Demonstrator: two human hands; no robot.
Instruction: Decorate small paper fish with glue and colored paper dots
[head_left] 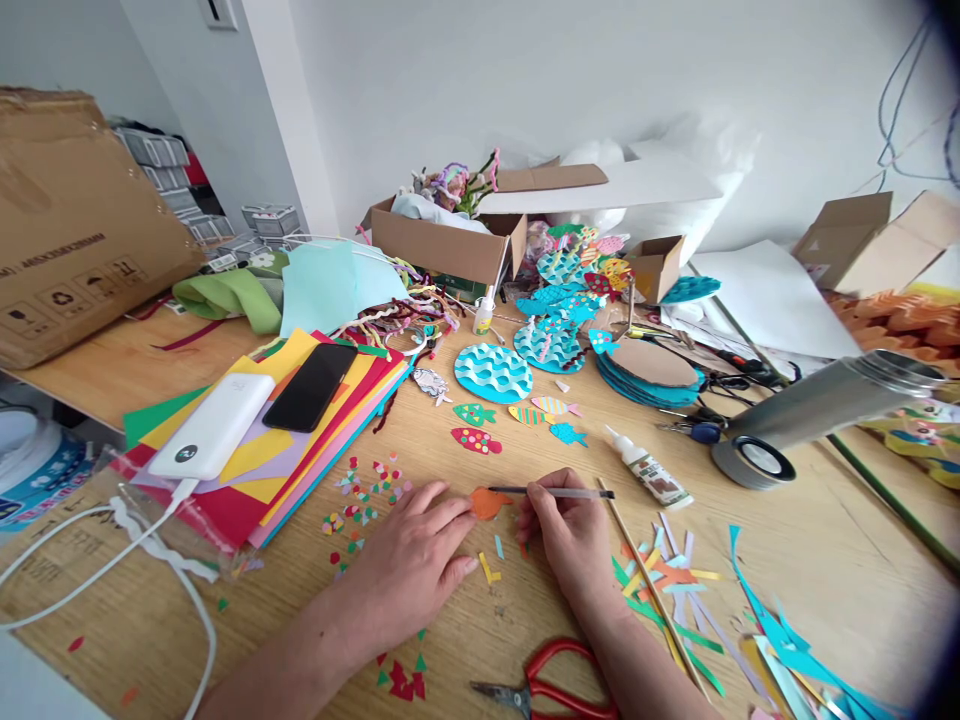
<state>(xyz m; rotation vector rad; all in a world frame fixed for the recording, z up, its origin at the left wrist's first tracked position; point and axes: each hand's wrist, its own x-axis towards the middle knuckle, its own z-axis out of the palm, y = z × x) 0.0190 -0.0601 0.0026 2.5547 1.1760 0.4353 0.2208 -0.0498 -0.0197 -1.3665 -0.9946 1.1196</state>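
Note:
An orange paper fish (491, 503) lies on the wooden table in front of me. My left hand (412, 560) rests flat beside it, fingers stretched out and fingertips touching its left edge. Between the fingers of my right hand (570, 545) is a pen (581, 493), its tip over the fish. Small yellow paper strips (489, 570) lie between my hands. Just beyond are finished-looking paper fish: a red spotted one (476, 440), a green one (474, 413) and a blue one (568, 434). Red-handled scissors (536, 690) lie open by my right forearm.
Colored sheets (247, 500) carry a white power bank (214, 425) and a phone (311, 387) at left. A glue bottle (649, 468), thin stick (652, 580), paper scraps (675, 577) and steel flask (825, 405) stand or lie right. Blue wavy discs (493, 373) lie further back.

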